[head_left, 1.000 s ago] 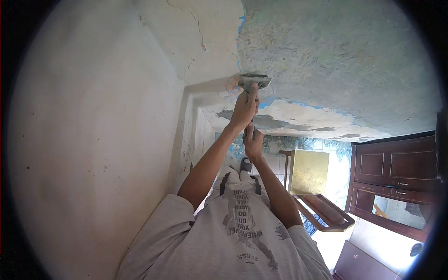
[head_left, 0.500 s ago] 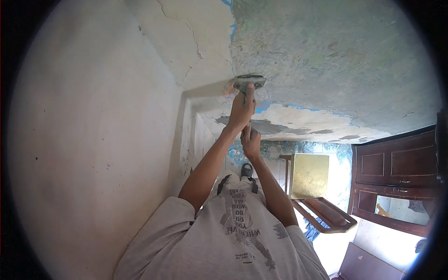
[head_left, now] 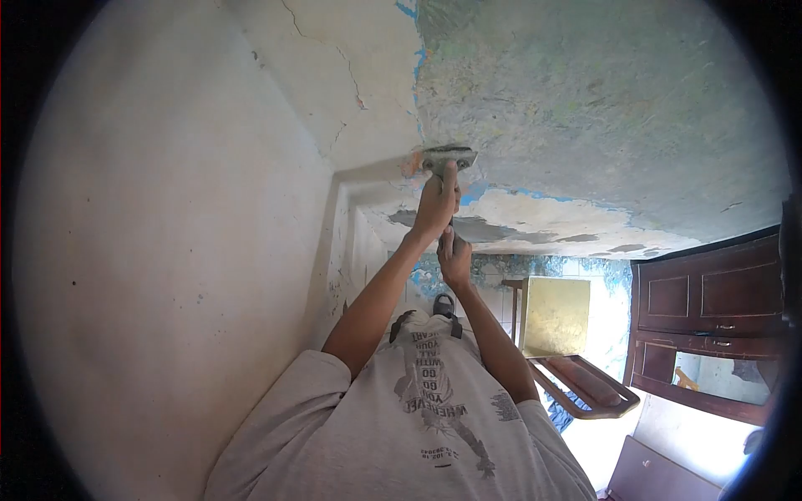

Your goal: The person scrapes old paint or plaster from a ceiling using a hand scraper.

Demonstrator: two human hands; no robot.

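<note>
Scraper [head_left: 463,157] partly hidden; shirt [head_left: 359,438] cut off below.

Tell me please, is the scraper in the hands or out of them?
In the hands: the left hand grips the scraper just behind its head, and the right hand closes around the handle lower down.

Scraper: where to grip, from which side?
Probably the handle, from the person's side: it runs back toward the body from the wide blade, which is up at the wall. Two hands seem best: left hand close behind the blade, right hand lower on the handle, as now.
</note>
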